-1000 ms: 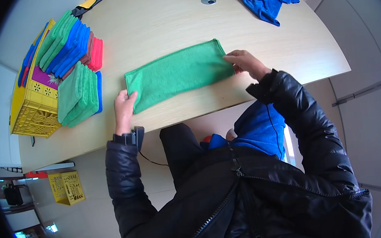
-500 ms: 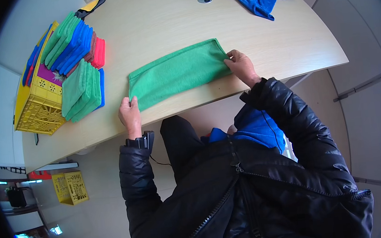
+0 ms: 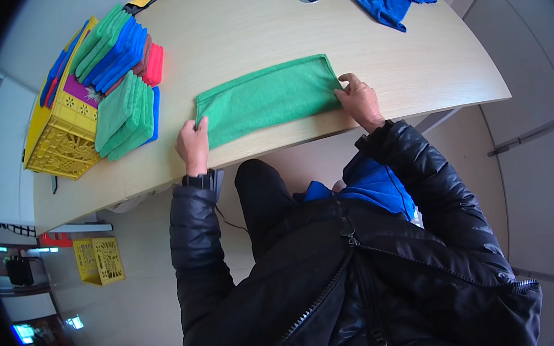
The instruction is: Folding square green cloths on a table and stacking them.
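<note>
The green cloth [image 3: 269, 98] lies flat on the surface [image 3: 242, 35], between the fingers of your two hands. Your left hand [image 3: 193, 144] has its fingers pinched on the left edge. Your right hand [image 3: 360, 103] has thumb and forefinger slightly parted at the right edge; I cannot tell whether they grip. Folded cloths [image 3: 124, 115] sit left of your left fingers.

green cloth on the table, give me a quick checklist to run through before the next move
1. Left hand at the left edge of the green cloth: ok.
2. Right hand at its right edge: ok.
3. Cloth lying wholly on the table: ok.
4. Folded cloth stacks apart from it: ok.
5. Loose cloth pile apart from it: ok.
6. Underside free of creases: cannot tell, hidden.
</note>
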Action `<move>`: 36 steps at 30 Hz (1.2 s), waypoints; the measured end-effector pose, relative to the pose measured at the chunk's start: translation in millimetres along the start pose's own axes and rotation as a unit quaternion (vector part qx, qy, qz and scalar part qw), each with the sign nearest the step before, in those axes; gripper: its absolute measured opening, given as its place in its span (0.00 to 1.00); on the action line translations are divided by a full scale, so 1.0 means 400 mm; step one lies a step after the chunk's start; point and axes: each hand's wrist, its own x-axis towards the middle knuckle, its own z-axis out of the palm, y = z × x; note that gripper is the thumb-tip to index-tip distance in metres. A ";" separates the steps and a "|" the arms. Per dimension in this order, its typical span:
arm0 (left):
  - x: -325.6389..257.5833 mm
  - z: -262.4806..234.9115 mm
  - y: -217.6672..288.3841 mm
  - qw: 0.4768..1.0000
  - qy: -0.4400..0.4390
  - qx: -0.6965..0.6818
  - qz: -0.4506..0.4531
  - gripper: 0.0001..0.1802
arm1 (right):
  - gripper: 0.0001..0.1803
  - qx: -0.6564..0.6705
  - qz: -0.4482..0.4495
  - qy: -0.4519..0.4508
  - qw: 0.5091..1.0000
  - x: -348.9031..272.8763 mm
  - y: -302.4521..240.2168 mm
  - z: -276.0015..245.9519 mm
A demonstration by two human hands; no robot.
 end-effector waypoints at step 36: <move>-0.214 0.007 0.126 0.913 -0.075 0.142 0.375 0.28 | 0.37 -0.204 -0.316 -0.078 0.923 -0.134 -0.068 0.063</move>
